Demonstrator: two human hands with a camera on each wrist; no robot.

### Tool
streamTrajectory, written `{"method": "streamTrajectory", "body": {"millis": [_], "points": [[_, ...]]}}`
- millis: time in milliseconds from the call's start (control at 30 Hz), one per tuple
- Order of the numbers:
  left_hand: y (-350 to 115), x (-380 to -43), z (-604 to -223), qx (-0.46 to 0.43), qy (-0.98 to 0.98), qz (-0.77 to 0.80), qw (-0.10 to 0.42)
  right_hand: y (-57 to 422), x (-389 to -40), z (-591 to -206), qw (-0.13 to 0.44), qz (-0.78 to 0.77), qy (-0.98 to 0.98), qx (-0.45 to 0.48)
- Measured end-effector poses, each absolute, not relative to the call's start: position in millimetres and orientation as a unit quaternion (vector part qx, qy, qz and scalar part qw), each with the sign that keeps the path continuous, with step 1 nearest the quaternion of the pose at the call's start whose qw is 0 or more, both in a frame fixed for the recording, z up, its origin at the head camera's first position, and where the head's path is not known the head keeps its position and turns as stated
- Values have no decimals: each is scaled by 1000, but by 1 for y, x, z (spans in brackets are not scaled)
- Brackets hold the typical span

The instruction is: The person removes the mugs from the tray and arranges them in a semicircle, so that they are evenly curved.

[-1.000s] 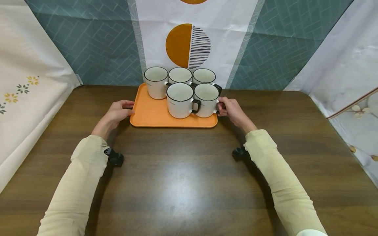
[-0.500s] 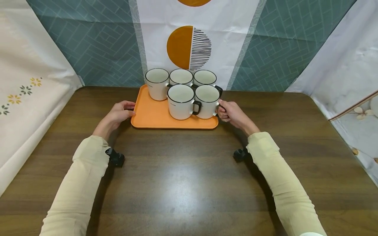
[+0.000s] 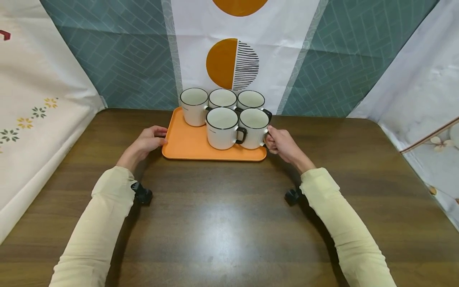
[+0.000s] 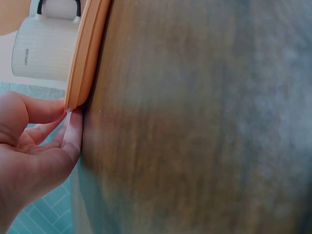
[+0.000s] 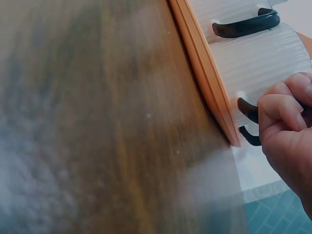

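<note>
An orange tray on the table holds several white mugs with dark rims and black handles. At its left edge, my left hand pinches the rim between thumb and fingers; the left wrist view shows this hand at the tray's corner. On the other side, my right hand has its fingers curled round the handle of the front right mug. Part of that black handle shows in the right wrist view, the rest hidden by the fingers. The mug stands upright on the tray.
A second mug stands in front, close beside the held one, its handle between them. Behind, three mugs, among them the back left mug, stand near the hanging cloth. Brown wooden table stretches toward the person.
My right hand's fingers have closed more fully round the mug's handle. My left hand stays at the tray's edge. The head view has tilted slightly, so the scene sits lower.
</note>
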State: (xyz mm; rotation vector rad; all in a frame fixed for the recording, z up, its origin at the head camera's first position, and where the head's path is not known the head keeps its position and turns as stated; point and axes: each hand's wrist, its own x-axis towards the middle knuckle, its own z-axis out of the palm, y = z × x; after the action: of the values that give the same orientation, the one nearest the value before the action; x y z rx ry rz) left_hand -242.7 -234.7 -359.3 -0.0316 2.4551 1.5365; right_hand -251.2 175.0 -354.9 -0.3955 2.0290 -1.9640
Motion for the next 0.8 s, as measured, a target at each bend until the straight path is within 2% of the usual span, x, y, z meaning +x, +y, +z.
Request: {"method": "streamTrajectory", "body": {"millis": [467, 800], "points": [[-234, -245, -359, -15, 841, 526, 126, 179, -244, -343, 122, -686, 707, -118], [-236, -244, -360, -8, 845, 518, 132, 193, -232, -323, 131, -684, 707, -119]]}}
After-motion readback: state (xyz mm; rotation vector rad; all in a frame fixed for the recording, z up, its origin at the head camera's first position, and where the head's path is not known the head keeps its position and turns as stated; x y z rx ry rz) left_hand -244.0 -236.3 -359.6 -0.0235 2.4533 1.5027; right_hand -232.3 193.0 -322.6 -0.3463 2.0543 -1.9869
